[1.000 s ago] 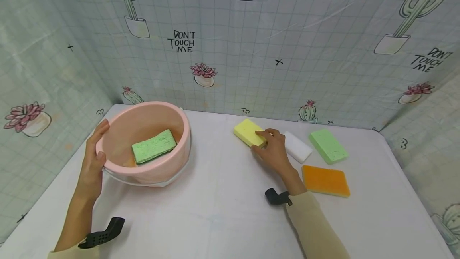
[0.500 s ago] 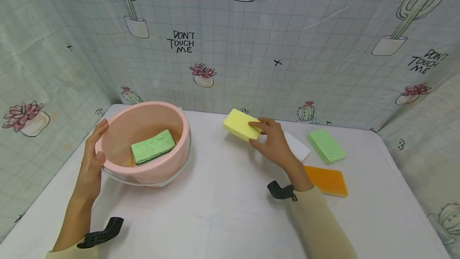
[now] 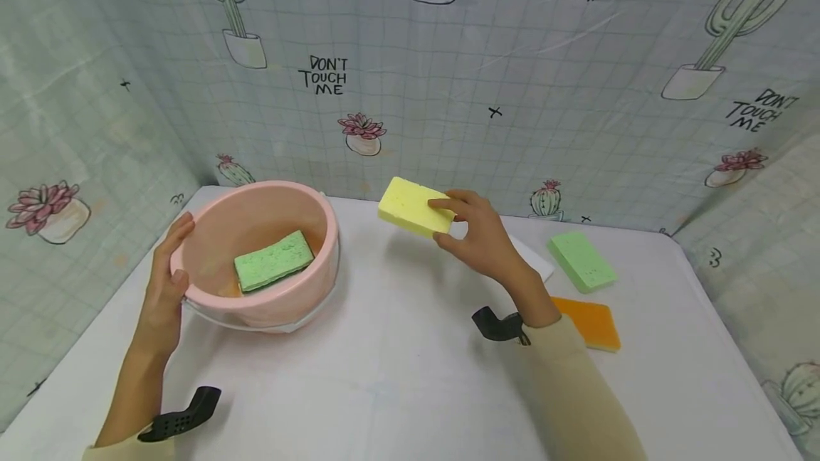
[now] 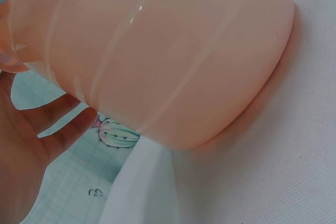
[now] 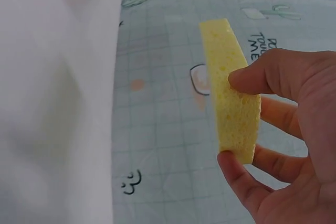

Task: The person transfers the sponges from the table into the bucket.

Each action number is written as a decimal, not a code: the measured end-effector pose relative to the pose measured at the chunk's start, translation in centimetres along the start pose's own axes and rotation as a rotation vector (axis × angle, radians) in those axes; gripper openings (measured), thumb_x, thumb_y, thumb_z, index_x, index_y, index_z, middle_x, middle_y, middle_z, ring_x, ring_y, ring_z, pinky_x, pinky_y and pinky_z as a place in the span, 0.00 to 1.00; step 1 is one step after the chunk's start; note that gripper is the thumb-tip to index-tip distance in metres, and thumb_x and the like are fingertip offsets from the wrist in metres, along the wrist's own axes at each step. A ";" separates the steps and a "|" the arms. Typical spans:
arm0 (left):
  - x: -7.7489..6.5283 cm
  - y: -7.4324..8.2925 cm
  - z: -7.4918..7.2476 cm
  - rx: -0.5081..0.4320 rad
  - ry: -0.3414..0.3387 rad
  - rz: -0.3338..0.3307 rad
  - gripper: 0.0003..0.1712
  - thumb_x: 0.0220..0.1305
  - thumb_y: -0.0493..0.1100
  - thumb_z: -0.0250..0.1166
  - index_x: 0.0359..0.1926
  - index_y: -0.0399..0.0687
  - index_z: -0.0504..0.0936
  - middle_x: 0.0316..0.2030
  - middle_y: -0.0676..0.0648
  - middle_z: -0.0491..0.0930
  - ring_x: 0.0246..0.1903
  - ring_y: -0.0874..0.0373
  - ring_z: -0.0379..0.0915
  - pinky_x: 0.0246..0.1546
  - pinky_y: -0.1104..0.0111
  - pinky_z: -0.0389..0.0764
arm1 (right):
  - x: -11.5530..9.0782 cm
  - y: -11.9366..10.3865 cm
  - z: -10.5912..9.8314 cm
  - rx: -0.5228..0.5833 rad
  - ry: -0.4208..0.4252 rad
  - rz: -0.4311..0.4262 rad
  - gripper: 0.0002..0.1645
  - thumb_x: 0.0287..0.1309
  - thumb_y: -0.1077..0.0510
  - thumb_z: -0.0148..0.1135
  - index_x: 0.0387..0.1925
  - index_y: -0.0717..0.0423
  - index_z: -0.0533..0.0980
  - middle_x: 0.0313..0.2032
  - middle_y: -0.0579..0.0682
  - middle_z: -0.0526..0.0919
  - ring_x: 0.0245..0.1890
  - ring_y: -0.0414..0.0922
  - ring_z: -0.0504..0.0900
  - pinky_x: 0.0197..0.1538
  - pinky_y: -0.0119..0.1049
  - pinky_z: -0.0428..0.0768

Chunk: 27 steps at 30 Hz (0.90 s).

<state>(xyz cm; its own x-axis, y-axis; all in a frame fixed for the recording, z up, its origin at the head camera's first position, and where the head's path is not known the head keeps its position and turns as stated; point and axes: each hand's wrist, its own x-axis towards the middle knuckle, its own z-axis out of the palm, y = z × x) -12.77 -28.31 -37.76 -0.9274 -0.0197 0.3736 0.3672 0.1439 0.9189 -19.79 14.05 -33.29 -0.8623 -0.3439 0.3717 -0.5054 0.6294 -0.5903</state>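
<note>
In the head view, a pink bucket (image 3: 301,308) stands at the left with a light green sponge (image 3: 272,262) inside. My left hand (image 3: 163,297) rests against its left side, with fingers and thumb spread along the rim. Two nearly straight fingers (image 4: 60,129) touch the bucket wall in the left wrist view. Right of the bucket, a yellow sponge (image 3: 413,206) is raised off the table. My right hand (image 3: 477,237) pinches its right end, and the right wrist view shows the thumb (image 5: 262,74) on one face with fingers behind and below.
On the white table (image 3: 384,375) lie a white block (image 3: 533,258), partly hidden by the right hand, a second green sponge (image 3: 583,262) and an orange sponge (image 3: 592,326), partly behind the right sleeve. A printed cactus curtain (image 3: 435,91) closes off the back and sides.
My right hand has lifted the yellow sponge from the table and moved it left toward the bucket. The left hand and bucket have stayed in place.
</note>
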 end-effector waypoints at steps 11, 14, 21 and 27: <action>-0.1 0.0 0.0 0.043 0.015 0.000 0.37 0.64 0.51 0.51 0.73 0.55 0.55 0.74 0.53 0.43 0.72 0.55 0.34 0.67 0.52 0.29 | 2.0 -2.8 -0.3 0.042 -0.043 -0.091 0.28 0.49 0.61 0.67 0.55 0.53 0.78 0.60 0.54 0.71 0.56 0.49 0.71 0.48 0.40 0.78; -0.3 -0.1 0.0 0.029 0.019 -0.011 0.37 0.64 0.51 0.52 0.73 0.55 0.55 0.74 0.53 0.43 0.72 0.55 0.34 0.68 0.53 0.29 | 2.5 -3.6 -0.2 0.046 -0.063 -0.108 0.28 0.49 0.61 0.66 0.55 0.52 0.78 0.61 0.54 0.70 0.56 0.49 0.71 0.48 0.39 0.78; -0.3 -0.1 -0.1 0.016 0.021 -0.011 0.36 0.64 0.49 0.51 0.73 0.55 0.55 0.74 0.53 0.43 0.72 0.55 0.36 0.68 0.54 0.31 | 3.9 -5.8 -0.1 0.057 -0.103 -0.199 0.27 0.48 0.62 0.65 0.54 0.52 0.78 0.59 0.51 0.72 0.56 0.46 0.71 0.48 0.35 0.77; 0.0 -0.3 0.0 -0.009 0.012 0.007 0.36 0.64 0.49 0.52 0.73 0.53 0.56 0.74 0.52 0.43 0.72 0.54 0.35 0.68 0.56 0.30 | 4.9 -7.0 0.5 0.103 -0.127 -0.205 0.27 0.48 0.63 0.65 0.54 0.52 0.78 0.59 0.49 0.72 0.57 0.42 0.70 0.48 0.29 0.77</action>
<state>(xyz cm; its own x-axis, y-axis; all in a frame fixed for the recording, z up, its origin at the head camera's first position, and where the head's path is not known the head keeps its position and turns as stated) -12.84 -28.37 -38.05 -0.9238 -0.0301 0.3816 0.3745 0.1350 0.9173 -20.51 7.57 -27.72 -0.7352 -0.5460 0.4018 -0.6650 0.4657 -0.5839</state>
